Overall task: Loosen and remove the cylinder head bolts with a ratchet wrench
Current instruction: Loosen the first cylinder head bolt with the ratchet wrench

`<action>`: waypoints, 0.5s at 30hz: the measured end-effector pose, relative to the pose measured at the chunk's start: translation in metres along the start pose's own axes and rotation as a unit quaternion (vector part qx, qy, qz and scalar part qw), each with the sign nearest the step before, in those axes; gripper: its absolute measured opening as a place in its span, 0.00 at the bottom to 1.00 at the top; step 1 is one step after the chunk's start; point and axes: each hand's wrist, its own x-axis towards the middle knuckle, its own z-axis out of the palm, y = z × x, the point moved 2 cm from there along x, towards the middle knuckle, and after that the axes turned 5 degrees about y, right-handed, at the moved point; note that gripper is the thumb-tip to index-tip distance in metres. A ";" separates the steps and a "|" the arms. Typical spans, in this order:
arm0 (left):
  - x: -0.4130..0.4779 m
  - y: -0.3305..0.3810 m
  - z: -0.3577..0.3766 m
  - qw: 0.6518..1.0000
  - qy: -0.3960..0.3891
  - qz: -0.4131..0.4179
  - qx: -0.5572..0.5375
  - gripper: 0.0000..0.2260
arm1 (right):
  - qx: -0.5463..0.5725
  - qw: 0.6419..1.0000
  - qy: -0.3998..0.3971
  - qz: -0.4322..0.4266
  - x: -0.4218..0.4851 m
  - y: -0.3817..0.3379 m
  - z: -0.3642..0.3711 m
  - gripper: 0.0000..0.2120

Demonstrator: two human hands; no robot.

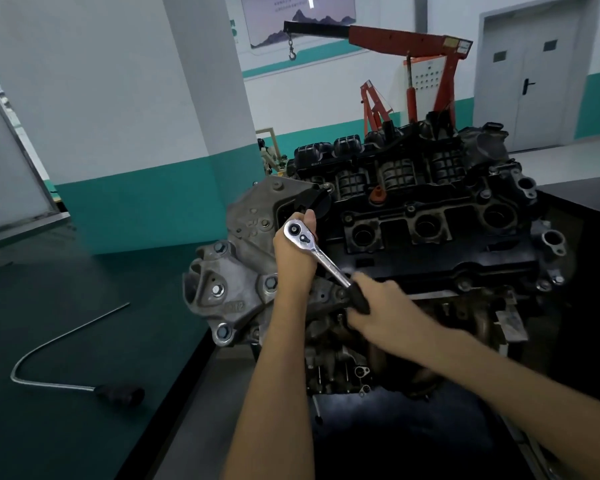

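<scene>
Through the head camera I count one engine (430,244), one ratchet wrench (321,256) and two hands on it. The wrench stands over the near left corner of the engine's black top cover, its round chrome head uppermost and its shaft slanting down to the right. My left hand (293,258) is wrapped round the part just beneath the head, thumb up beside it, and it hides whichever bolt sits below. My right hand (385,310), a little blurred, is closed round the black grip at the shaft's low end. Three round wells (426,225) run in a row along the cover, well apart from the wrench. The grip hangs past the near edge of the cover, with open air on my side and the cover's raised ribs on the far side. To the left, the dark green worktop (66,306) ends in a straight edge just beside the engine's grey end bracket (229,282); one bent rod (120,394) with a black handle lies on it, well apart from the engine. A dark cabinet (586,199) stands close on the right. Behind are two red hoists, a large one (395,39) with one hook (292,54) and a smaller one (373,105), then open floor up to a grey double door (534,88).
</scene>
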 end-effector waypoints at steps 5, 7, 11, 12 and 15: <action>-0.002 0.001 0.000 1.000 0.022 -0.007 -0.006 0.15 | 0.129 0.989 0.050 0.050 -0.014 -0.022 0.057 0.09; -0.002 -0.001 0.000 1.000 0.020 -0.016 -0.014 0.14 | 0.111 0.993 0.032 0.036 -0.010 -0.017 0.047 0.09; -0.003 -0.004 -0.004 1.000 0.023 0.019 0.002 0.14 | -0.018 0.998 -0.039 -0.034 0.008 0.001 -0.009 0.07; -0.005 -0.003 -0.005 0.999 0.026 0.035 -0.008 0.12 | -0.055 0.995 -0.059 -0.050 0.018 0.003 -0.028 0.07; -0.005 -0.003 -0.005 0.999 0.005 0.043 -0.020 0.14 | -0.218 0.967 -0.107 -0.082 0.050 0.006 -0.073 0.07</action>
